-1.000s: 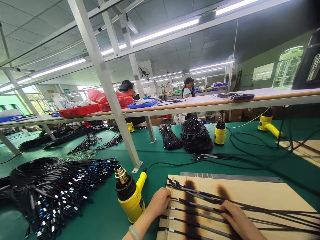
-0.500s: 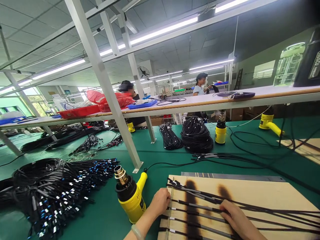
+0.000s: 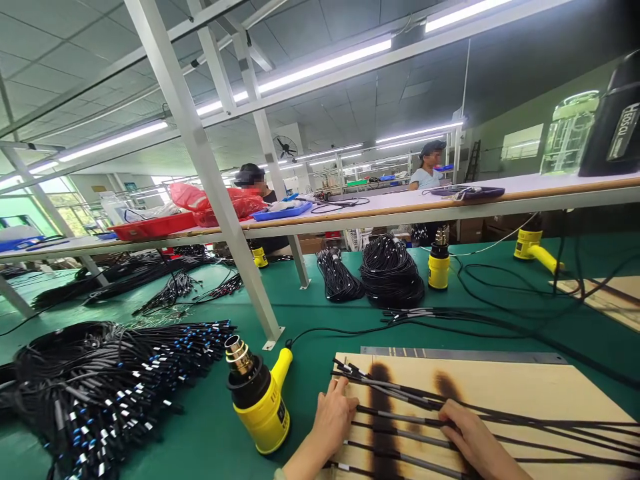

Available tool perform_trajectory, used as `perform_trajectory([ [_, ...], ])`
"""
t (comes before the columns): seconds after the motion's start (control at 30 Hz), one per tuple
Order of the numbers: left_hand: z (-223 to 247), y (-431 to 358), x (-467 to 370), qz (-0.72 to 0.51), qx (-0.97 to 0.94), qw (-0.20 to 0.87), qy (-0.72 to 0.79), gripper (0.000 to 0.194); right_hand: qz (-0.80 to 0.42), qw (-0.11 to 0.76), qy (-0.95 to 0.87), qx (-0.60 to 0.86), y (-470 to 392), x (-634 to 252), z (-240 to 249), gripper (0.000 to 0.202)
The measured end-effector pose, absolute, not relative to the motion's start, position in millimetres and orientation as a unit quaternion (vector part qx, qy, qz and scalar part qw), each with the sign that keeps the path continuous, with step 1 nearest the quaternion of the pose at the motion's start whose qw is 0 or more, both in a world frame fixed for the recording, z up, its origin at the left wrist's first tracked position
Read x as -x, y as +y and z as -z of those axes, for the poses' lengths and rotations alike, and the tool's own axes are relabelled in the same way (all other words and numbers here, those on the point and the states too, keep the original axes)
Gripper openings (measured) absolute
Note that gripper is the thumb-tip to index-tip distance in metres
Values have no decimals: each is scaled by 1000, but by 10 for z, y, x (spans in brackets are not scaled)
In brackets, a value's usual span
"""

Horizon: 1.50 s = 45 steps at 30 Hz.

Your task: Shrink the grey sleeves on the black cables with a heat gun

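Note:
Several black cables (image 3: pixel 400 459) with grey sleeve sections lie side by side across a scorched wooden board (image 3: pixel 530 387). My left hand (image 3: pixel 334 417) is over the cable ends at the board's left edge, its fingers bent and closed at the end of one cable; the fingertips are partly hidden. Just above those fingers, more cable ends (image 3: pixel 350 370) lie bunched together. My right hand (image 3: pixel 467 430) grips a black cable (image 3: pixel 397 418) farther along, thumb and fingers closed around it. Left of the board stands a yellow heat gun (image 3: pixel 260 403), nozzle up.
A large heap of black cables (image 3: pixel 100 393) covers the green table's left side. A metal ruler (image 3: pixel 465 355) lies along the board's far edge. Coiled cables (image 3: pixel 390 273) and another heat gun (image 3: pixel 439 267) stand farther back. A post (image 3: pixel 215 180) rises beside the shelf (image 3: pixel 375 220). Two people are beyond.
My left hand has shifted slightly right and turned, now covering more of the cable ends. My right hand keeps its place. The person at the back right has moved right.

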<state>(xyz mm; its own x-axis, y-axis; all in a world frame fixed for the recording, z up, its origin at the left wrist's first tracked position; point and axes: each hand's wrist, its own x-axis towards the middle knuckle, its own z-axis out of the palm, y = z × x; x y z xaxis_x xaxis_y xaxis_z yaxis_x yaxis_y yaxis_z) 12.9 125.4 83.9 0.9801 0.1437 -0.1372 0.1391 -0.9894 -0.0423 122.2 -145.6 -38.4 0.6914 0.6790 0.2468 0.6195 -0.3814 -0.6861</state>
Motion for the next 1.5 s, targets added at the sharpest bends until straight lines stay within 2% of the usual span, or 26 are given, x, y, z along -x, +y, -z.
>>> perform_trajectory([
  [0.3, -894, 1190, -123, -83, 993, 17, -78, 27, -53, 398, -385, 831, -1516, -1257, 430, 13],
  [0.5, -907, 1177, -110, -84, 994, -2, -76, 20, -52, 408, -383, 827, -1518, -1248, 406, 14],
  [1.17, -871, 1176, -136, -78, 991, -28, -108, 29, -32, 412, -369, 832, -1490, -1224, 369, 12],
  [1.5, -810, 1171, -137, -59, 990, -35, -126, 28, -26, 421, -346, 838, -1757, -1256, 400, 10],
])
